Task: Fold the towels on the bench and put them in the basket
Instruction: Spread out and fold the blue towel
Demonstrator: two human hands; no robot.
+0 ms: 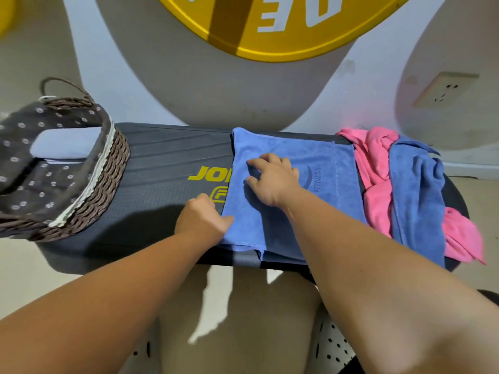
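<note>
Blue towel (291, 233); pink towel (375, 163); brown basket (108, 190), dotted lining.

Pale wall (89, 44) w/ grey arches (202, 90), yellow round sign (270, 49) up top, socket (445, 90) rt, beige floor (21, 271).

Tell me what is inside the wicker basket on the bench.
Inside the wicker basket one folded pale blue towel lies on the dark flower-print liner. Anything beneath that towel is covered and cannot be seen.
</note>
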